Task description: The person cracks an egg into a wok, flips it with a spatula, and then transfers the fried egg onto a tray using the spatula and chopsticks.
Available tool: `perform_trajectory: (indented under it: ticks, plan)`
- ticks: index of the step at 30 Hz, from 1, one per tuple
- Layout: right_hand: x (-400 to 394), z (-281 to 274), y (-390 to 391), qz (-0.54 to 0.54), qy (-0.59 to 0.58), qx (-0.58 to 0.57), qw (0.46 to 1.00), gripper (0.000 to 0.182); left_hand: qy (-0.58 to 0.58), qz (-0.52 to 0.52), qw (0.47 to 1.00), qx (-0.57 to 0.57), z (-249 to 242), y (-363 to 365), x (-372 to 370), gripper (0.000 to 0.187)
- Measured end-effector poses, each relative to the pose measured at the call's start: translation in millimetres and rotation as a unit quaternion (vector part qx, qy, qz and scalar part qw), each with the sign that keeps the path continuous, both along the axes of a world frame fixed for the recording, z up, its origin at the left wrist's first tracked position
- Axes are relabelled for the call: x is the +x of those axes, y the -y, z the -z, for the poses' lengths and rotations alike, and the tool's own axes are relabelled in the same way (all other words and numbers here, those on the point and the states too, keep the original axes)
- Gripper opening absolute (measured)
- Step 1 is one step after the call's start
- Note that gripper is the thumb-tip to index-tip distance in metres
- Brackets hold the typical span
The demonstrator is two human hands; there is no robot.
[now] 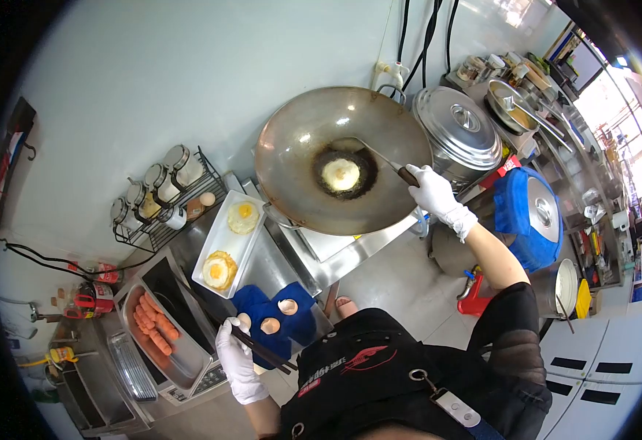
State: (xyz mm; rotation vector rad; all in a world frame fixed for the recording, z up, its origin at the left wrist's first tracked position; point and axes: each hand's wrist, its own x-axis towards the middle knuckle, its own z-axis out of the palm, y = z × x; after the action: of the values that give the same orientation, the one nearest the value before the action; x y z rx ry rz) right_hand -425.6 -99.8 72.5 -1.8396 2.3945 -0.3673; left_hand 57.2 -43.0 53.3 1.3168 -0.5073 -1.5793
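Note:
In the head view, my right hand (435, 194), in a white glove, is closed around the dark handle of a spatula (379, 155). The spatula's blade lies in the large wok (284, 172), beside a frying egg (341, 175) at the bottom. My left hand (234, 357), also gloved, is closed on long dark chopsticks (266, 350) held low at my left side. Next to it, cracked eggshells (270, 325) lie on a blue cloth (303, 308). Farther forward, a white tray (227, 238) holds two fried eggs (219, 270).
Left of the tray stand a wire rack (156, 238) with lidded jars and a metal pan of sausages (155, 323). A lidded steel pot (459, 125) stands close right of the wok. Farther right are a blue-wrapped lidded container (530, 220) and crowded shelves.

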Motion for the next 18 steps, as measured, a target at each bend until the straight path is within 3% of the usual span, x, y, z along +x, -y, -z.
perform_trajectory:
  ticks: [2,10,12,13,16,18]
  plan:
    - [0.9,-1.1,-3.7,0.003,0.007,0.006,1.000,0.047,-0.018,-0.031,0.999,-0.007,5.9,1.1,0.3,0.021]
    - [0.7,-0.3,-33.5,0.023,0.049,0.018,0.998,0.042,0.003,0.004,1.000,0.007,5.5,-4.6,7.4,0.020]
    - [-2.6,7.4,-44.1,0.009,0.152,-0.012,0.988,0.040,0.003,-0.004,1.000,0.011,7.3,-5.1,7.9,0.020]
    - [9.3,-19.4,-47.1,0.051,0.256,0.064,0.963,0.041,0.000,-0.022,1.000,0.007,9.4,-5.0,8.2,0.021]
    - [6.7,-26.3,-55.1,0.003,0.238,0.033,0.971,0.041,-0.006,-0.035,0.999,0.003,11.1,-4.7,9.5,0.022]
    - [-1.4,-17.6,-56.4,0.044,0.274,0.020,0.961,0.040,-0.008,-0.030,1.000,0.002,10.9,-4.4,9.3,0.022]
